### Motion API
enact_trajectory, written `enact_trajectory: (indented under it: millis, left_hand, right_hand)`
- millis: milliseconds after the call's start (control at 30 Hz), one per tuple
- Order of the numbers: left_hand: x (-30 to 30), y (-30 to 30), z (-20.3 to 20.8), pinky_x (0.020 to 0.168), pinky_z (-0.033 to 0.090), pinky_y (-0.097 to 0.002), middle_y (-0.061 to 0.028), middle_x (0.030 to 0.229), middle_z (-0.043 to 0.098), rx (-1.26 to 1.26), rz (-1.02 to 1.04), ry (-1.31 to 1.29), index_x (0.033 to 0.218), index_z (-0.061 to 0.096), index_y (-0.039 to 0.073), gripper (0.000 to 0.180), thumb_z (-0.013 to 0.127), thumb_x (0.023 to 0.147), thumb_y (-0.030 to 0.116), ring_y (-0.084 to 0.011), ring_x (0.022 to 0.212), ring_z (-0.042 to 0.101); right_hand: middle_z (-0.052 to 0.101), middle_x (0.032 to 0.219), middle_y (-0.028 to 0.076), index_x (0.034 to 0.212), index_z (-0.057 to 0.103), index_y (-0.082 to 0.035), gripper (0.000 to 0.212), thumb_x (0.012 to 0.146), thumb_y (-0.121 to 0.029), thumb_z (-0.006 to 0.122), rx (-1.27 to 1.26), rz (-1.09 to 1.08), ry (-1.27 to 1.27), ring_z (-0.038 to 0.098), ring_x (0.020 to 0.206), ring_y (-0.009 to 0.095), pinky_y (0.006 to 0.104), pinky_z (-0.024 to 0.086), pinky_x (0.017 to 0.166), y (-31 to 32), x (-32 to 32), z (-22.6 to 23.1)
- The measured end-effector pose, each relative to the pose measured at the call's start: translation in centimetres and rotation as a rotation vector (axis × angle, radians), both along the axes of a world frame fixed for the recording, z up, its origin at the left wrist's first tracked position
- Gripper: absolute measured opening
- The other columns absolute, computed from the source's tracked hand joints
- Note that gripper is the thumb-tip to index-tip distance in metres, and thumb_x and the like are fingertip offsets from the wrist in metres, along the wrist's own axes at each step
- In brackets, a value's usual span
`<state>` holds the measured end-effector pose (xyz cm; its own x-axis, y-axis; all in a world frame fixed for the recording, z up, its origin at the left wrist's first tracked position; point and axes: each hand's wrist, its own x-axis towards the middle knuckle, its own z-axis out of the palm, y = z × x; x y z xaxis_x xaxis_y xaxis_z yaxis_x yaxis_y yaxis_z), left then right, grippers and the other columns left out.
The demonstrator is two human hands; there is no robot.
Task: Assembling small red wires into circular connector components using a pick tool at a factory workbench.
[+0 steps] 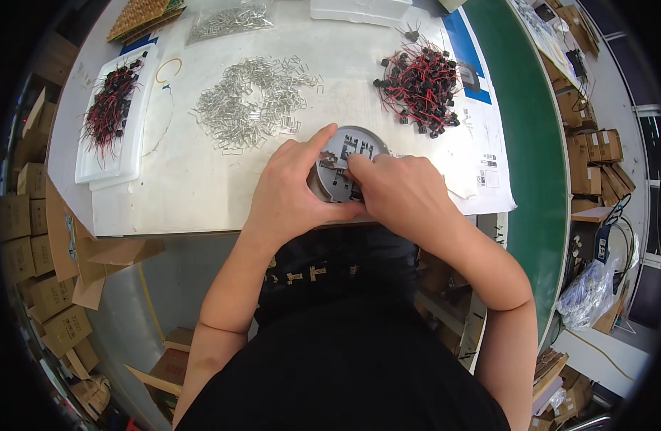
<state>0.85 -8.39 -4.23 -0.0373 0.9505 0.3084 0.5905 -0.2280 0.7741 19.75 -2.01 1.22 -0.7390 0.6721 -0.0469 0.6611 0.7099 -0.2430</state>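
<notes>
A round grey plastic housing (370, 136) with raised ribs and slots inside is tilted at the table's near edge. My left hand (291, 183) grips it round its left and near rim, thumb along the near side. Over its right half lies my right hand (402, 187), fingers curled and thumb pressing down inside the housing. Whether a small part sits under that thumb is hidden. Beyond my left hand spreads a pile of small U-shaped metal clips (251, 104). Past my right hand lies a heap of black buzzer-like parts (424, 86) with red and black wires.
At the left stands a white tray (140, 161) with more black wired parts (115, 108). A clear bag of metal pieces (230, 21) and a white container (362, 10) are at the far edge. Cardboard boxes (66, 330) are stacked on the left. A green surface (520, 144) runs along the right.
</notes>
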Motion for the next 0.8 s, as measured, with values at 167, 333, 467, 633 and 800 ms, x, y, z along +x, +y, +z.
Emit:
enact_trajectory:
  millis: [167, 333, 467, 633, 800]
  left_hand:
    - [0.0, -0.1, 0.6, 0.085, 0.054, -0.0419, -0.013, 0.098, 0.071, -0.043, 0.002, -0.013, 0.14, 0.063, -0.001, 0.103, 0.103, 0.056, 0.042, -0.0306, 0.09, 0.064]
    - [-0.1, -0.1, 0.6, 0.084, 0.055, -0.0419, -0.0129, 0.097, 0.071, -0.035, 0.0, 0.015, 0.14, 0.063, -0.001, 0.103, 0.103, 0.056, 0.043, -0.0305, 0.091, 0.064]
    - [-0.1, -0.2, 0.5, 0.084, 0.055, -0.0418, -0.0126, 0.098, 0.071, -0.04, 0.009, 0.031, 0.14, 0.063, -0.001, 0.104, 0.103, 0.056, 0.043, -0.0304, 0.091, 0.064]
    - [-0.1, -0.3, 0.4, 0.085, 0.054, -0.0418, -0.0132, 0.1, 0.072, -0.035, -0.004, 0.007, 0.141, 0.063, 0.0, 0.106, 0.103, 0.054, 0.044, -0.0308, 0.091, 0.064]
    - [-0.4, -0.1, 0.0, 0.085, 0.054, -0.0422, -0.0137, 0.101, 0.072, -0.016, -0.005, 0.036, 0.144, 0.06, 0.0, 0.11, 0.103, 0.052, 0.044, -0.0311, 0.091, 0.063]
  right_hand:
    - [0.067, 0.07, 0.015, 0.092, 0.062, -0.009, 0.009, 0.086, -0.011, 0.069, 0.066, 0.092, -0.153, 0.068, 0.062, 0.037, 0.0477, 0.052, 0.055, 0.2, -0.2, 3.1]
    - [0.07, 0.068, 0.011, 0.085, 0.064, -0.008, 0.012, 0.082, -0.013, 0.075, 0.166, 0.133, -0.117, 0.073, 0.061, 0.031, 0.0406, 0.057, 0.052, 0.7, -0.3, 2.5]
    - [0.069, 0.067, 0.01, 0.085, 0.064, -0.007, 0.012, 0.082, -0.014, 0.074, 0.156, 0.133, -0.13, 0.074, 0.062, 0.029, 0.0392, 0.056, 0.051, 0.4, -0.5, 2.3]
    - [0.066, 0.07, 0.011, 0.094, 0.061, -0.009, 0.016, 0.082, -0.01, 0.072, 0.188, 0.129, -0.183, 0.07, 0.059, 0.033, 0.0427, 0.051, 0.05, -0.4, -0.4, 2.2]
    - [0.066, 0.071, 0.009, 0.094, 0.061, -0.008, 0.017, 0.082, -0.01, 0.072, 0.227, 0.179, -0.2, 0.07, 0.059, 0.032, 0.0416, 0.051, 0.049, 0.0, 0.2, 1.5]
